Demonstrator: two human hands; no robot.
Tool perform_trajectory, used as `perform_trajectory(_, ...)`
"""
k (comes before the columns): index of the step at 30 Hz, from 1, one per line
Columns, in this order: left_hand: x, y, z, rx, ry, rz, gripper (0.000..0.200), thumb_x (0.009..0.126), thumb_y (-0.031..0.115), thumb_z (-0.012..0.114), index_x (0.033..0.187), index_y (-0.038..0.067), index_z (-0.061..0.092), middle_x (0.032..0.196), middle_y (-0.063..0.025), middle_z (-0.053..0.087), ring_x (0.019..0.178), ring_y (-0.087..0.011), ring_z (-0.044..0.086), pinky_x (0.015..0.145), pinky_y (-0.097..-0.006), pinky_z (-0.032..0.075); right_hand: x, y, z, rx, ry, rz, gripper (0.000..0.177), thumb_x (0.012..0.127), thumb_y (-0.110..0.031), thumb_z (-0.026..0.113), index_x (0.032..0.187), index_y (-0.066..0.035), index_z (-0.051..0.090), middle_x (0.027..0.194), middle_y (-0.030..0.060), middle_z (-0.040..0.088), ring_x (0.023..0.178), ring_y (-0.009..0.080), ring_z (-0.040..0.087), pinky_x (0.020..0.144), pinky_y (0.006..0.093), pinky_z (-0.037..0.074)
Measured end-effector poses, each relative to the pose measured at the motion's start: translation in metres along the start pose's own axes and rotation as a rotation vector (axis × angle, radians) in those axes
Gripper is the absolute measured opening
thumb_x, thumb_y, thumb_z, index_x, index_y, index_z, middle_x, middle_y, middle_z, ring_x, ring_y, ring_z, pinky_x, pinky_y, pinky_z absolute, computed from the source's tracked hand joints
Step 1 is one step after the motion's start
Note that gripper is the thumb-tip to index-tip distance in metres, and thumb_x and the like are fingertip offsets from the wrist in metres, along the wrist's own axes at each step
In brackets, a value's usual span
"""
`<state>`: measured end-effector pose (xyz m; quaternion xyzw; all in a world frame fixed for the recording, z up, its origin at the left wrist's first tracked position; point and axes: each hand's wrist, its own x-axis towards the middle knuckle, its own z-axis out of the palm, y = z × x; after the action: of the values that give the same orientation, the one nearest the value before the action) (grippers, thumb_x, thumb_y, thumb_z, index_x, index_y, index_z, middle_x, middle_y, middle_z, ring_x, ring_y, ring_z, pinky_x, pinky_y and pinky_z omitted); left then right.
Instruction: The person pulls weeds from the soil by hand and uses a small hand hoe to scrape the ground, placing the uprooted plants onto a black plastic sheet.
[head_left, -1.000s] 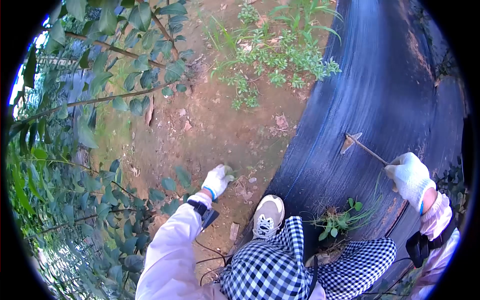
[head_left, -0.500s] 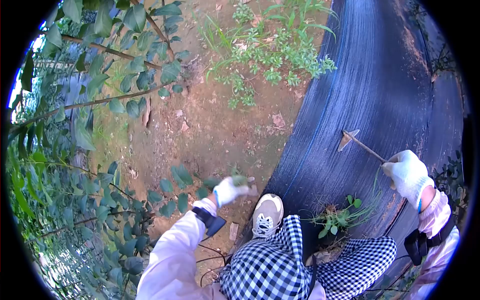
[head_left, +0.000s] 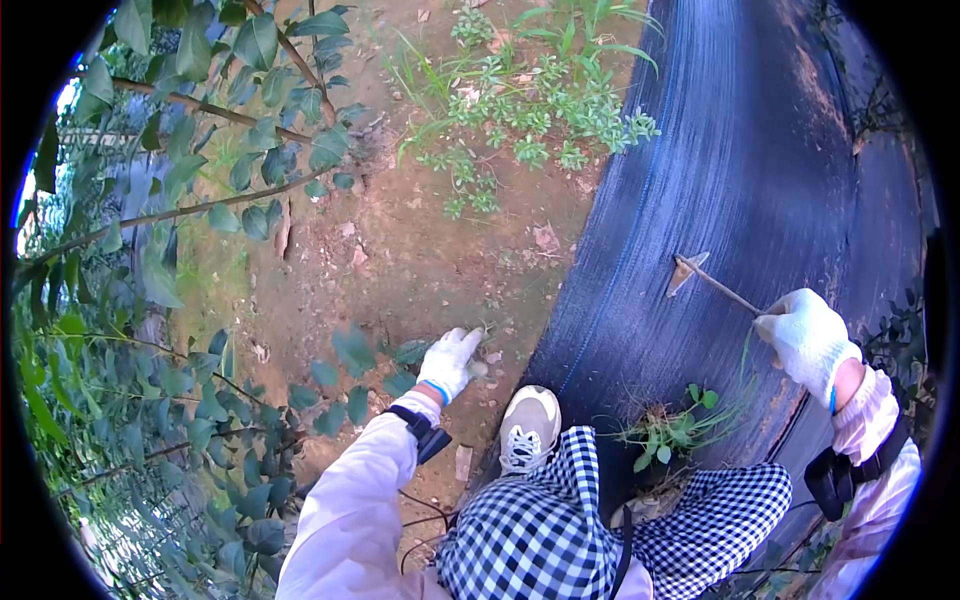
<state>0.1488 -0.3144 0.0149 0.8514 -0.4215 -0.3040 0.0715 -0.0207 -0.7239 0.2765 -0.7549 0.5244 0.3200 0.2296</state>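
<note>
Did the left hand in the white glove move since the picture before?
Yes. The left hand has moved a little forward, away from the shoe, and its fingers now reach down to the soil.

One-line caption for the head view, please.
Gloved left hand reaches down to the bare soil beside a black ground sheet; gloved right hand grips a small hoe over the sheet.

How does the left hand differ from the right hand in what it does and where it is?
The left hand reaches down to the bare soil near the shoe, while the right hand is over the black ground cloth. The right hand is closed around a hand hoe; the left hand holds no tool, and whether it grips anything is unclear. Both wear white gloves.
</note>
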Motion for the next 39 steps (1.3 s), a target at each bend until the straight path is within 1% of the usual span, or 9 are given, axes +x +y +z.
perform_trajectory(6, 0.02, -0.003, 0.003, 0.054, 0.09, 0.308, 0.022, 0.084, 0.025, 0.065, 0.103, 0.015, 0.063, 0.093, -0.0117, 0.06, 0.09, -0.0343, 0.062, 0.074, -0.0453, 0.051, 0.0, -0.003, 0.0, -0.044, -0.001, 0.006, 0.03, 0.082, -0.018, 0.063, 0.1, 0.004, 0.072, 0.067, 0.0114, 0.067, 0.059, 0.0193, 0.069, 0.059, 0.0309, 0.054)
perform_trajectory(12, 0.025, -0.005, 0.027, -0.123, 0.088, 0.041, 0.024, 0.081, 0.014, 0.068, 0.104, 0.012, 0.062, 0.092, -0.013, 0.062, 0.086, -0.0371, 0.063, 0.076, -0.0432, 0.052, 0.003, 0.004, 0.002, -0.037, 0.018, -0.02, 0.03, 0.084, -0.019, 0.063, 0.101, 0.004, 0.071, 0.066, 0.0115, 0.067, 0.059, 0.019, 0.068, 0.059, 0.0309, 0.054)
perform_trajectory(18, 0.025, -0.018, -0.001, -1.05, 0.379, -0.416, 0.008, 0.09, 0.004, 0.063, 0.096, 0.004, 0.058, 0.083, -0.0019, 0.06, 0.079, -0.0148, 0.06, 0.071, -0.0305, 0.051, -0.006, -0.009, -0.001, -0.047, -0.012, 0.041, 0.031, 0.085, -0.022, 0.063, 0.101, 0.003, 0.072, 0.075, 0.0148, 0.069, 0.071, 0.0247, 0.07, 0.07, 0.0345, 0.054)
perform_trajectory(23, 0.042, -0.017, -0.012, -0.17, 0.255, 0.036, 0.038, 0.075, 0.009, 0.074, 0.111, 0.009, 0.062, 0.105, -0.0154, 0.062, 0.097, -0.0372, 0.06, 0.083, -0.0405, 0.051, -0.004, -0.01, -0.003, -0.027, -0.015, 0.036, 0.03, 0.084, -0.018, 0.063, 0.101, 0.006, 0.071, 0.065, 0.0123, 0.066, 0.06, 0.0197, 0.069, 0.062, 0.0317, 0.054)
perform_trajectory(26, 0.059, -0.011, -0.004, 0.12, 0.133, 0.065, 0.031, 0.077, 0.016, 0.072, 0.106, 0.008, 0.065, 0.102, -0.0162, 0.062, 0.096, -0.0358, 0.061, 0.082, -0.0413, 0.051, -0.003, -0.005, 0.001, -0.041, 0.008, 0.019, 0.031, 0.083, -0.018, 0.063, 0.101, 0.006, 0.071, 0.067, 0.0128, 0.067, 0.061, 0.02, 0.069, 0.063, 0.0317, 0.054)
perform_trajectory(29, 0.069, -0.02, 0.005, -0.548, 0.11, -0.166, 0.026, 0.079, 0.017, 0.069, 0.103, 0.009, 0.066, 0.098, -0.0148, 0.061, 0.093, -0.0345, 0.062, 0.081, -0.0413, 0.051, -0.002, -0.004, -0.001, -0.056, 0.033, 0.01, 0.031, 0.083, -0.018, 0.063, 0.102, 0.006, 0.071, 0.069, 0.0135, 0.068, 0.062, 0.0204, 0.07, 0.063, 0.0317, 0.054)
perform_trajectory(34, 0.073, 0.012, -0.016, -0.048, 0.054, 0.354, 0.021, 0.079, 0.013, 0.068, 0.1, 0.011, 0.067, 0.096, -0.0135, 0.061, 0.091, -0.0354, 0.062, 0.08, -0.0406, 0.051, -0.007, -0.015, -0.005, -0.045, -0.018, 0.08, 0.032, 0.084, -0.026, 0.065, 0.1, 0.0, 0.073, 0.081, 0.0156, 0.071, 0.079, 0.0266, 0.071, 0.076, 0.0348, 0.054)
perform_trajectory(36, 0.076, 0.01, -0.007, 0.067, 0.048, 0.381, 0.022, 0.079, 0.01, 0.068, 0.101, 0.01, 0.066, 0.098, -0.0141, 0.061, 0.093, -0.0361, 0.061, 0.08, -0.041, 0.051, -0.009, -0.016, -0.005, -0.04, -0.022, 0.102, 0.032, 0.084, -0.026, 0.065, 0.101, 0.0, 0.073, 0.081, 0.0155, 0.071, 0.079, 0.0267, 0.071, 0.076, 0.0347, 0.054)
perform_trajectory(39, 0.078, 0.008, 0.001, -0.31, 0.115, 0.102, 0.023, 0.079, 0.007, 0.067, 0.102, 0.007, 0.065, 0.098, -0.0141, 0.061, 0.093, -0.0365, 0.06, 0.08, -0.0416, 0.051, -0.005, -0.007, 0.0, -0.029, 0.01, 0.022, 0.032, 0.083, -0.019, 0.063, 0.102, 0.005, 0.071, 0.068, 0.0138, 0.068, 0.062, 0.0208, 0.07, 0.064, 0.0324, 0.054)
